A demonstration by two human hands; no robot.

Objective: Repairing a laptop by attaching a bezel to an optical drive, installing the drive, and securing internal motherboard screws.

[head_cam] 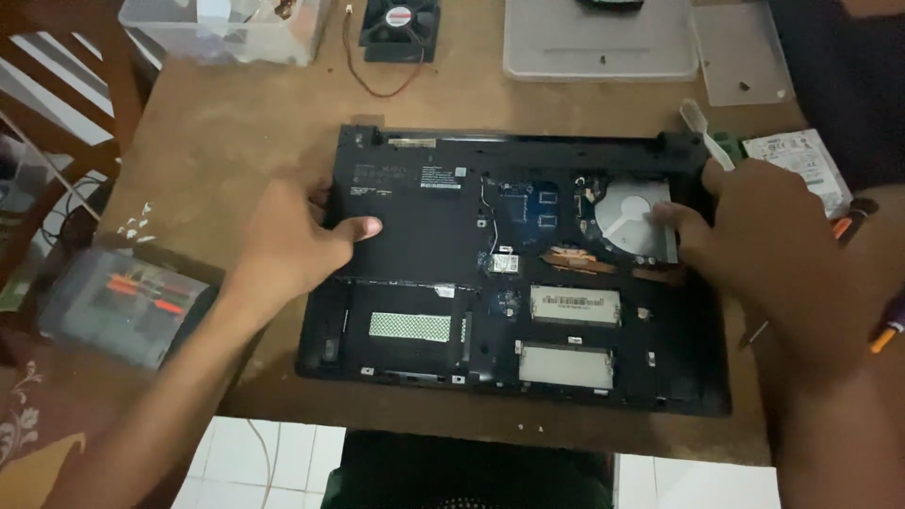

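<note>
An opened black laptop base [424,254] lies underside up at the middle of the brown wooden surface [236,123], its internal boards and compartments exposed. The left hand [292,240] rests on the left part of the base, fingers curled loosely and thumb stretched flat across the black panel, holding nothing. The right hand [773,236] lies at the right edge of the base, its fingertips [665,213] touching the silver fan housing [633,219]; it grips nothing that can be made out. A white toothbrush [705,132] lies just beyond the right hand, beside a bare hard drive [801,160]. At the far edge stand a small black cooling fan [401,28], a clear plastic box [226,33] and a grey tray [599,42]. A screwdriver kit case [123,306] sits near the left forearm.
</note>
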